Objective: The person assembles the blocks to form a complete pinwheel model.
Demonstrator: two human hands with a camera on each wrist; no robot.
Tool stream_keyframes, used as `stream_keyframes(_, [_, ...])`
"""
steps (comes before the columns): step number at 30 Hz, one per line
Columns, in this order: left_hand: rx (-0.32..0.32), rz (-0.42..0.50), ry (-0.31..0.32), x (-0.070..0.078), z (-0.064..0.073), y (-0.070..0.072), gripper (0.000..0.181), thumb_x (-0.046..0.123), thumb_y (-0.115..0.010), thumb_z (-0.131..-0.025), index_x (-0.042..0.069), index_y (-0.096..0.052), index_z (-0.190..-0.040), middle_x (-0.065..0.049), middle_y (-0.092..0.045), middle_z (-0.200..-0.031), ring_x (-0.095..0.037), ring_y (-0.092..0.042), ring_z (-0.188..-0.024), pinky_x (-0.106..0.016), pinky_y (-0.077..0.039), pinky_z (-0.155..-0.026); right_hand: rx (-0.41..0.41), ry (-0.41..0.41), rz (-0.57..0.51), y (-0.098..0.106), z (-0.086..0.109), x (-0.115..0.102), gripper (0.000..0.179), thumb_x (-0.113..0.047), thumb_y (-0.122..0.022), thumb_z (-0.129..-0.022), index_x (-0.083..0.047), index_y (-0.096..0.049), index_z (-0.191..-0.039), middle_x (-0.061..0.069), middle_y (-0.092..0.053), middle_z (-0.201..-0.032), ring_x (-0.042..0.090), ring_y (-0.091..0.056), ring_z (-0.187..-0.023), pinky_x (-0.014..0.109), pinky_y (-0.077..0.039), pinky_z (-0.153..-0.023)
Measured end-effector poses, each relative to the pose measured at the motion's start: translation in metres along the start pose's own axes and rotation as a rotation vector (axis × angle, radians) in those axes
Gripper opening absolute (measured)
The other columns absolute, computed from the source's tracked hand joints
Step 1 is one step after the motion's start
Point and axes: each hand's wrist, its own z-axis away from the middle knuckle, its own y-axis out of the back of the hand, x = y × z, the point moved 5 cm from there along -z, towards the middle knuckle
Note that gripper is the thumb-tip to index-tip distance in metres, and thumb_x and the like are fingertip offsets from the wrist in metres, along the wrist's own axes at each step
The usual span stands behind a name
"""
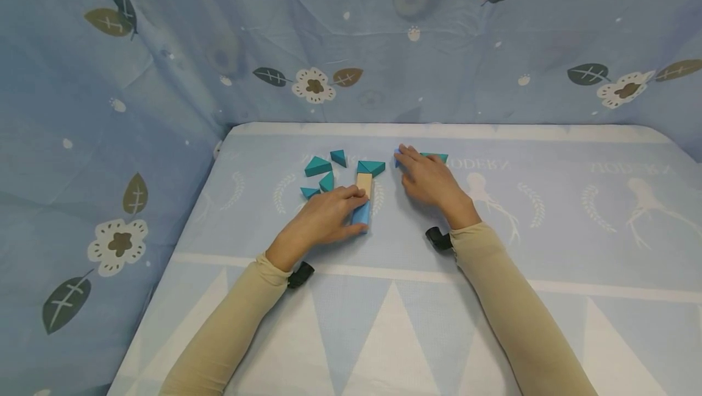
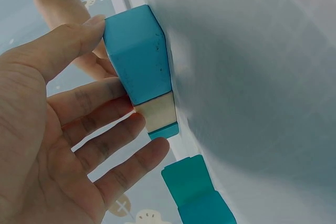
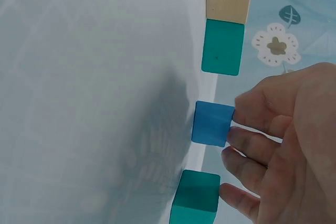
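Note:
A light blue block [image 1: 360, 214], a wooden-coloured block [image 1: 364, 183] and teal triangular blocks [image 1: 372, 167] lie end to end on the table. My left hand [image 1: 328, 215] grips the light blue block, its thumb at the near end and its index finger by the wooden one. Farther right, a darker blue block [image 3: 213, 123] is between the thumb and fingertips of my right hand [image 1: 430, 181]. That hand partly covers it in the head view. Just beyond these fingers is another teal block [image 1: 437, 157]; in the right wrist view, the little finger touches a teal block [image 3: 197, 192].
Several loose teal triangular blocks [image 1: 318, 167] lie left of the row, some near the left hand's knuckles. The patterned cloth [image 1: 548, 201] covers the table, whose far edge meets a blue floral curtain [image 1: 417, 73]. Dark wrist cameras [image 1: 300, 275] hang under both forearms.

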Motion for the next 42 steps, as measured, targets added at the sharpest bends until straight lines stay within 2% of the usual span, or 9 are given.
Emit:
stream_keyframes(4, [0.003,0.001,0.002,-0.001,0.002,0.001,0.059,0.043,-0.071,-0.088,0.007,-0.062,-0.133,-0.005,-0.059,-0.136,-0.02,-0.057,-0.124,-0.035,-0.052,-0.096,0.025,0.022,0.002,-0.001,-0.002,-0.002,0.053,-0.013,-0.047,-0.099,-0.003,-0.038,-0.15,0.016,-0.027,-0.16,0.033,-0.026,-0.148,0.054,-0.027,-0.115])
stream_keyframes(9, [0.005,-0.008,0.0,-0.002,0.003,0.003,0.058,0.043,-0.071,-0.088,0.008,-0.061,-0.134,-0.005,-0.059,-0.136,-0.02,-0.057,-0.124,-0.034,-0.053,-0.096,0.064,0.027,0.003,0.001,-0.002,-0.005,0.05,-0.013,-0.051,-0.098,-0.005,-0.044,-0.147,0.019,-0.033,-0.156,0.036,-0.032,-0.144,0.054,-0.029,-0.115])
stream_keyframes(12, [0.008,-0.011,0.001,-0.003,0.004,0.004,0.058,0.043,-0.071,-0.089,0.008,-0.062,-0.133,-0.005,-0.059,-0.136,-0.02,-0.058,-0.123,-0.034,-0.053,-0.095,0.053,0.025,-0.001,0.001,-0.003,-0.005,0.05,-0.014,-0.052,-0.098,-0.005,-0.045,-0.147,0.018,-0.035,-0.155,0.036,-0.033,-0.144,0.054,-0.029,-0.115])
stream_keyframes(21, [-0.007,-0.011,-0.005,-0.002,0.002,0.002,0.058,0.043,-0.07,-0.089,0.008,-0.061,-0.135,-0.005,-0.058,-0.137,-0.02,-0.057,-0.124,-0.034,-0.053,-0.094,0.014,0.015,-0.03,-0.001,-0.006,-0.001,0.052,-0.016,-0.05,-0.1,-0.006,-0.04,-0.15,0.015,-0.028,-0.16,0.034,-0.026,-0.148,0.055,-0.025,-0.117])
stream_keyframes(30, [-0.011,-0.007,-0.011,-0.002,0.0,0.001,0.058,0.043,-0.07,-0.089,0.007,-0.061,-0.134,-0.005,-0.058,-0.136,-0.019,-0.058,-0.123,-0.033,-0.054,-0.093,0.031,0.034,0.008,-0.002,-0.01,-0.002,0.051,-0.013,-0.05,-0.099,-0.009,-0.042,-0.149,0.016,-0.032,-0.158,0.034,-0.034,-0.143,0.057,-0.03,-0.112])
stream_keyframes(37, [-0.015,-0.008,-0.008,-0.001,0.002,0.002,0.058,0.043,-0.07,-0.089,0.008,-0.061,-0.134,-0.004,-0.058,-0.136,-0.02,-0.058,-0.122,-0.033,-0.055,-0.091,0.055,0.036,-0.012,-0.001,-0.018,-0.01,0.048,-0.014,-0.048,-0.1,-0.007,-0.045,-0.147,0.022,-0.041,-0.145,0.039,-0.046,-0.129,0.055,-0.039,-0.104])
stream_keyframes(42, [-0.005,-0.008,-0.014,0.0,0.002,0.002,0.058,0.043,-0.07,-0.089,0.008,-0.061,-0.134,-0.004,-0.059,-0.135,-0.019,-0.058,-0.122,-0.032,-0.054,-0.092,0.066,0.025,-0.009,0.0,-0.022,-0.016,0.048,-0.014,-0.047,-0.099,-0.006,-0.045,-0.147,0.023,-0.043,-0.138,0.038,-0.048,-0.119,0.052,-0.042,-0.097])
